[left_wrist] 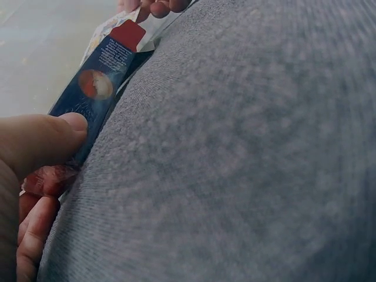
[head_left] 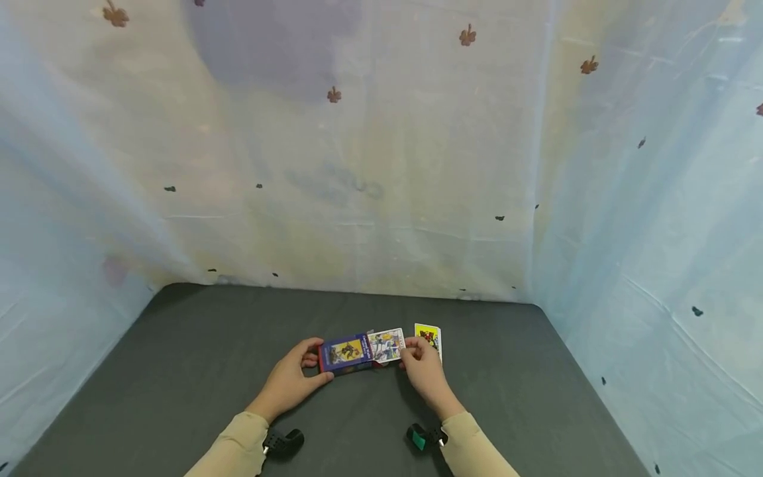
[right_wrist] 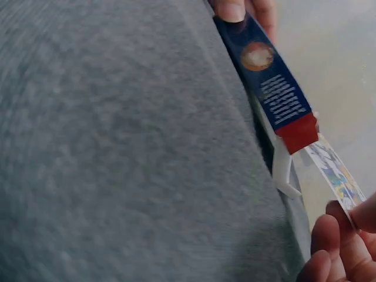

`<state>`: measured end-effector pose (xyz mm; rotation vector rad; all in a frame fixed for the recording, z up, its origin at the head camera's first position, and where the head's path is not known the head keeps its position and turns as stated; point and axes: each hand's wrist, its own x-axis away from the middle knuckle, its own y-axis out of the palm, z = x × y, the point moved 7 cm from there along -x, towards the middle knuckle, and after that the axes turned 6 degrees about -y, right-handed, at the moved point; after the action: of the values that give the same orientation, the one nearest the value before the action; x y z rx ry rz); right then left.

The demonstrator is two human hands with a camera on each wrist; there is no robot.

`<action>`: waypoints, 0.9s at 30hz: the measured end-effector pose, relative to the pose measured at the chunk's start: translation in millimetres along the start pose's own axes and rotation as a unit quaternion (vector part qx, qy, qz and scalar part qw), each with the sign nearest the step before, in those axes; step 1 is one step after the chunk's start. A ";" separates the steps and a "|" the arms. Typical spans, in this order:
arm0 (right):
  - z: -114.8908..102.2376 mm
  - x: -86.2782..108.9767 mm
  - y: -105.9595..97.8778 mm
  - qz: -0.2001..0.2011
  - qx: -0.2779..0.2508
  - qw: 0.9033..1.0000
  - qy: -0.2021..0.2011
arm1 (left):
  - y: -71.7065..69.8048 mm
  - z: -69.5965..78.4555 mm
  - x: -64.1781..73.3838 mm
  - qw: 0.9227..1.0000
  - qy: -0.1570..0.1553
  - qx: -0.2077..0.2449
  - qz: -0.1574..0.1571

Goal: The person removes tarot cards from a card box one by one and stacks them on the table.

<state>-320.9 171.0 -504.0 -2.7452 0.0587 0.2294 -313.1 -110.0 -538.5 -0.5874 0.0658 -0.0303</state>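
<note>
A blue card box (head_left: 346, 352) with red ends lies on its side on the dark table, its open end to the right. My left hand (head_left: 293, 377) grips the box's left end, thumb on the near side (left_wrist: 97, 88) and fingers behind. At the open end, a red flap (right_wrist: 298, 133) sticks out. My right hand (head_left: 428, 376) pinches the right edge of an illustrated card (head_left: 386, 345), which reaches into or over the box's opening; how far in is hidden. Just beyond the right hand, a small stack of yellow-faced cards (head_left: 428, 333) rests on the table, partly covered by that hand.
The dark grey cloth-covered table (head_left: 238, 318) spreads around the hands. Pale plastic sheeting (head_left: 381, 165) with small leaf prints hangs behind it and along both sides. Black straps (head_left: 283, 442) with camera mounts sit on both wrists.
</note>
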 end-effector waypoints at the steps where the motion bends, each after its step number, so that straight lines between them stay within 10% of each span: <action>1: 1.1 1.4 -0.8 0.003 -0.001 1.000 0.001 | 1.0 0.5 0.6 1.000 0.000 0.000 -0.002; 9: -0.1 1.3 -8.9 0.011 -0.004 1.000 -0.025 | 3.1 -0.4 0.4 1.000 0.000 0.010 -0.001; 27: -5.1 3.9 -4.8 -0.115 0.075 0.989 -0.050 | -1.9 2.2 1.2 1.000 -0.006 0.008 -0.004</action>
<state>-315.9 173.4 -498.3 -2.5590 -0.2575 0.2860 -311.7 -110.4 -535.7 -0.5714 0.0522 -0.0346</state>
